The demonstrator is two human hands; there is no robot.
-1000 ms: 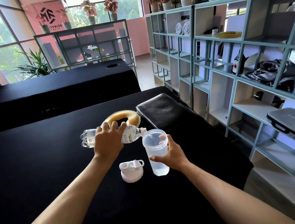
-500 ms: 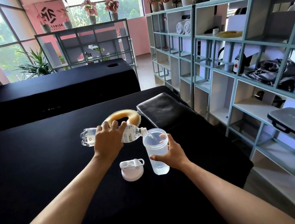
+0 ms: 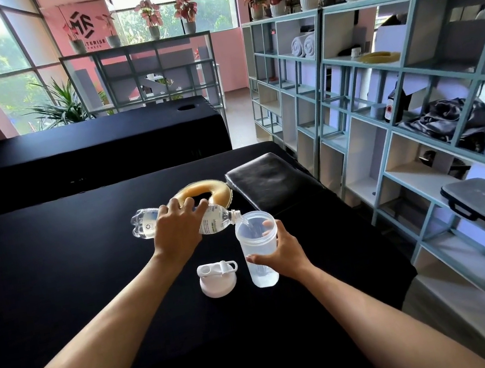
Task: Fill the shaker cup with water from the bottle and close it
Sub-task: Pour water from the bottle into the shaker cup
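Head view: the left hand point(image 3: 175, 233) grasps the clear plastic water bottle point(image 3: 181, 219), hiding its middle; its neck tips over the translucent shaker cup point(image 3: 257, 247), upright on the black surface point(image 3: 58, 279) in the right hand's point(image 3: 284, 249) grasp. The white round lid point(image 3: 217, 278) lies just beside it. The surface's right edge is near; open room lies left.

Single view only: head-worn wide-angle camera, looked forward and down. Both forearms entered from the bottom corners of the frame; the hands met near centre, close to the lens. The black desk point(image 3: 60, 294) filled the lower left; shelving point(image 3: 386, 127) bowed along the right edge; windows ran across the top.
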